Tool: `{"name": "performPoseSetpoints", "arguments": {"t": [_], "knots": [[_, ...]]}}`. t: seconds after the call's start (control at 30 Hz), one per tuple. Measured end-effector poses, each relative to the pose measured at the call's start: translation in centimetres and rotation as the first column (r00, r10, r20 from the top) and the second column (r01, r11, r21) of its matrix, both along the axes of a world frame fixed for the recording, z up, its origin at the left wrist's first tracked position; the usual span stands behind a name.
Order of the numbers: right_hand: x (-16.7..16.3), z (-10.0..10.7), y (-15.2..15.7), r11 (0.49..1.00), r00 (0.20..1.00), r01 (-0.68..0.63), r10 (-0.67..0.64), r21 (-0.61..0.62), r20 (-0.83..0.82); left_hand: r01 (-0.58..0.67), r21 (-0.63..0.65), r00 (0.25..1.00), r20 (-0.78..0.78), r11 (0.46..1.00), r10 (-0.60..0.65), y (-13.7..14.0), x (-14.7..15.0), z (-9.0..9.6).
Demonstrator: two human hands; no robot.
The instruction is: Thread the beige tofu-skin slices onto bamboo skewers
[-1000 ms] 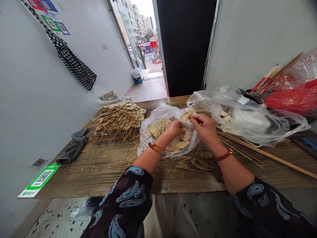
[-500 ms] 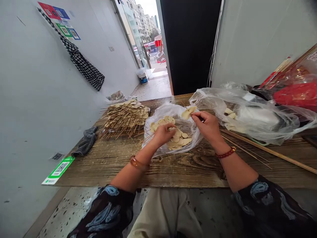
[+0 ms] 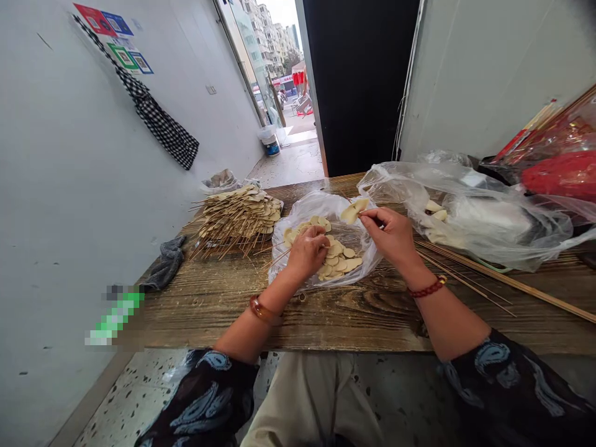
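Note:
My right hand (image 3: 388,234) is closed in a pinch on a skewer of pale, thin slices (image 3: 354,211), raised above the right rim of a clear plastic bag (image 3: 298,208). Its fingers hide most of the stick. Over the open bag, my left hand (image 3: 308,251) has its fingers curled down among loose pale slices (image 3: 339,261). Whatever those fingertips grip is hidden. Thin sticks (image 3: 279,256) poke out just left of that hand. Left of the bag lies a big pile of filled skewers (image 3: 237,217), sticks pointing toward me.
Long bare bamboo sticks (image 3: 503,282) lie on the wooden table (image 3: 261,326) at right. Behind them spreads another plastic bag (image 3: 488,217) with more slices, near red packaging (image 3: 561,177). A grey cloth (image 3: 167,264) sits at the left edge.
My left hand has turned and its fingers have curled more over the slices. My right hand and its skewer stay almost in place. The view has shifted slightly.

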State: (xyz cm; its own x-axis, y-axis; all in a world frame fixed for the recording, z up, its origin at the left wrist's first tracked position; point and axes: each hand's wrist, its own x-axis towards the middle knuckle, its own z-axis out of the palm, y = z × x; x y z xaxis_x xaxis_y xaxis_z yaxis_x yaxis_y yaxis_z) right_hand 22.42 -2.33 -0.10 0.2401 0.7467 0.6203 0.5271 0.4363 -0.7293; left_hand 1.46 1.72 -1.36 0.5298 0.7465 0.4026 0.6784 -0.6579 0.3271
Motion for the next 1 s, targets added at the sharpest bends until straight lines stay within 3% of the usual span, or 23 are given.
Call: {"name": "performPoseSetpoints", "arguments": {"t": [0.1, 0.17, 0.23, 0.3, 0.4, 0.5, 0.73, 0.87, 1.0], "knots": [[-0.1, 0.1, -0.1, 1.0, 1.0, -0.005, 0.006, -0.005, 0.013, -0.023, -0.2, 0.972, 0.223, 0.979, 0.068, 0.0, 0.2, 0.7], [-0.2, 0.1, -0.1, 1.0, 1.0, -0.02, 0.02, -0.013, 0.021, 0.044, -0.419, 0.885, 0.438, 0.907, 0.16, 0.1, 0.2, 1.1], [-0.4, 0.1, -0.3, 0.999, 0.999, -0.042, 0.042, -0.022, 0.028, 0.171, -0.571, 0.744, 0.609, 0.803, 0.275, 0.2, 0.2, 1.6], [-0.5, 0.2, -0.5, 0.997, 0.997, -0.07, 0.071, -0.034, 0.042, 0.271, -0.632, 0.616, 0.693, 0.726, 0.374, 0.3, 0.1, 1.9], [-0.9, 0.4, -0.8, 0.989, 0.985, -0.13, 0.136, -0.065, 0.107, 0.344, -0.651, 0.505, 0.736, 0.676, 0.452, 0.4, -0.2, 2.2], [-1.2, 0.2, -1.2, 0.977, 0.961, -0.184, 0.203, -0.111, 0.188, 0.377, -0.633, 0.427, 0.767, 0.676, 0.48, 0.4, -0.6, 2.2], [-1.7, -0.8, -1.3, 0.948, 0.894, -0.26, 0.309, -0.185, 0.326, 0.33, -0.57, 0.258, 0.821, 0.752, 0.51, 0.5, -1.8, 1.7], [-1.8, -1.1, -1.4, 0.941, 0.879, -0.267, 0.327, -0.21, 0.348, 0.312, -0.576, 0.236, 0.817, 0.755, 0.526, 0.4, -2.2, 1.5], [-2.0, -1.2, -1.5, 0.937, 0.872, -0.275, 0.338, -0.216, 0.354, 0.231, -0.566, 0.268, 0.819, 0.791, 0.508, 0.5, -2.3, 1.2]]}}
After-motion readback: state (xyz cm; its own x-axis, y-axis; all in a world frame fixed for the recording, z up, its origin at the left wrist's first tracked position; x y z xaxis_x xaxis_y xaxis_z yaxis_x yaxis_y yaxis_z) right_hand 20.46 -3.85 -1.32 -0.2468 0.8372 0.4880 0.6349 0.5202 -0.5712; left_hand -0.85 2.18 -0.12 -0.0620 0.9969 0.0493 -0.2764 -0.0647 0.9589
